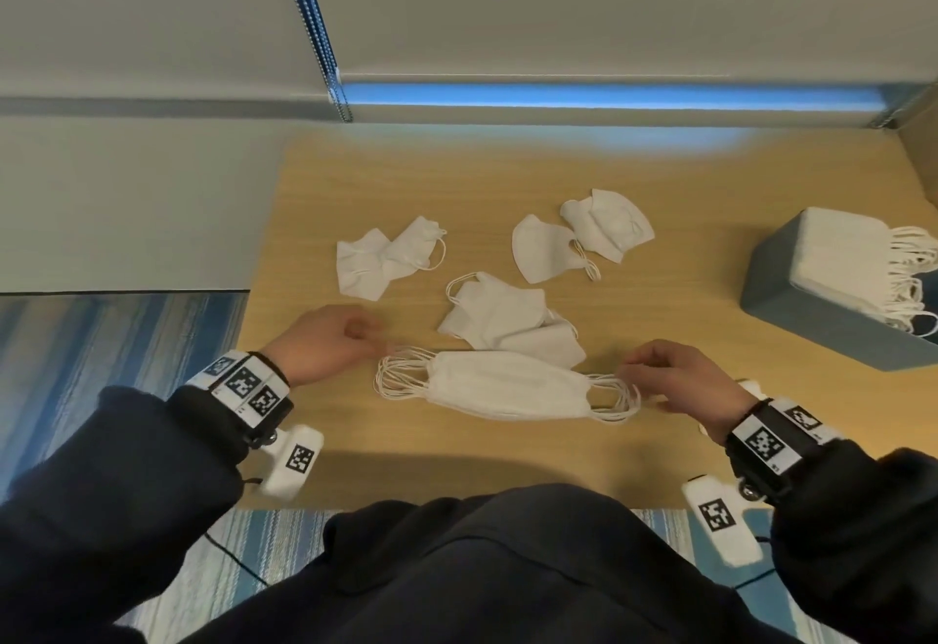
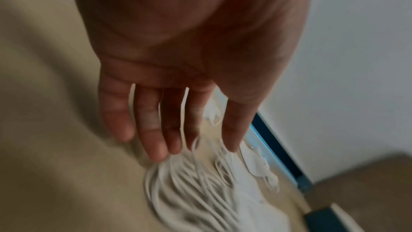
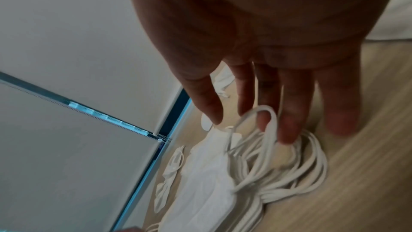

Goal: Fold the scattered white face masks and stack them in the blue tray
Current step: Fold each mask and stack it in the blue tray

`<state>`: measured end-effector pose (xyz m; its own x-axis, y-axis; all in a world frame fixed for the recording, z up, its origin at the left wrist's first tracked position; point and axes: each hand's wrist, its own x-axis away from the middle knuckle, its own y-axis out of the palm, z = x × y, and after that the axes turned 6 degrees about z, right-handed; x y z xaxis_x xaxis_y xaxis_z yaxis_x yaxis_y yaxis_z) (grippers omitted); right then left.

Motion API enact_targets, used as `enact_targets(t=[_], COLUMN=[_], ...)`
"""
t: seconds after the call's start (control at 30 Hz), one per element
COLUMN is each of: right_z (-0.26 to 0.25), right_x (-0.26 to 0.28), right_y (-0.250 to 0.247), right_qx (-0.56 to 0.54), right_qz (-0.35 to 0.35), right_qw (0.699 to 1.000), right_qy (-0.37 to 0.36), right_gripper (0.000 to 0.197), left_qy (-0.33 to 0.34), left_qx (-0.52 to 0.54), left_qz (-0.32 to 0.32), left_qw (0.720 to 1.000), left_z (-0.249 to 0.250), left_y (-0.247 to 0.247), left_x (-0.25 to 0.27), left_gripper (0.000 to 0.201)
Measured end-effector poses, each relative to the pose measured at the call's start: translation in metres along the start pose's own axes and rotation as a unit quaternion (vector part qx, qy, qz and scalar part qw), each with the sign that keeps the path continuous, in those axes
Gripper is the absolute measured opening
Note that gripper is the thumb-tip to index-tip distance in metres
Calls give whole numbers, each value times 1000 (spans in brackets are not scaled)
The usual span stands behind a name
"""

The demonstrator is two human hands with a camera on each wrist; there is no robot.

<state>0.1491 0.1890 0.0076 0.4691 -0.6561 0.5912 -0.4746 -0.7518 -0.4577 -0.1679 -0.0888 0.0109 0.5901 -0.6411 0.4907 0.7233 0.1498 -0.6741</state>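
Note:
A stack of folded white masks (image 1: 507,389) lies flat near the table's front edge. My left hand (image 1: 383,354) is at its left end, where the straight fingers (image 2: 156,138) reach down to the bundle of ear loops (image 2: 178,183). At the right end, the fingers of my right hand (image 1: 627,374) hang nearly straight, and one ear loop (image 3: 256,115) lies hooked over a fingertip (image 3: 287,130). Neither hand grips the mask bodies. The blue tray (image 1: 792,318) stands at the right and holds a pile of folded masks (image 1: 837,257).
Loose white masks lie beyond the stack: one pair at the left (image 1: 386,262), two at the back (image 1: 543,247) (image 1: 609,222), and a heap just behind the stack (image 1: 507,323). The wooden table (image 1: 710,237) ends at a wall, with striped carpet at the left.

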Motion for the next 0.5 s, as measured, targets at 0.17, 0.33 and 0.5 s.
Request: enact_targets(t=[0.17, 0.33, 0.5], right_z=[-26, -40, -33], right_x=[-2, -7, -11], right_y=[23, 66, 80], right_qx=[221, 433, 493], right_qz=[-21, -116, -79], right_qw=[960, 863, 821], right_qy=[-174, -234, -279], right_gripper=[52, 92, 78], left_qy=[244, 332, 332], left_qx=[-140, -318, -278], left_qz=[-13, -118, -113], left_qw=[960, 880, 894], left_z=[38, 58, 39], left_y=[18, 65, 65], left_x=[-4, -11, -23], left_gripper=[67, 67, 46])
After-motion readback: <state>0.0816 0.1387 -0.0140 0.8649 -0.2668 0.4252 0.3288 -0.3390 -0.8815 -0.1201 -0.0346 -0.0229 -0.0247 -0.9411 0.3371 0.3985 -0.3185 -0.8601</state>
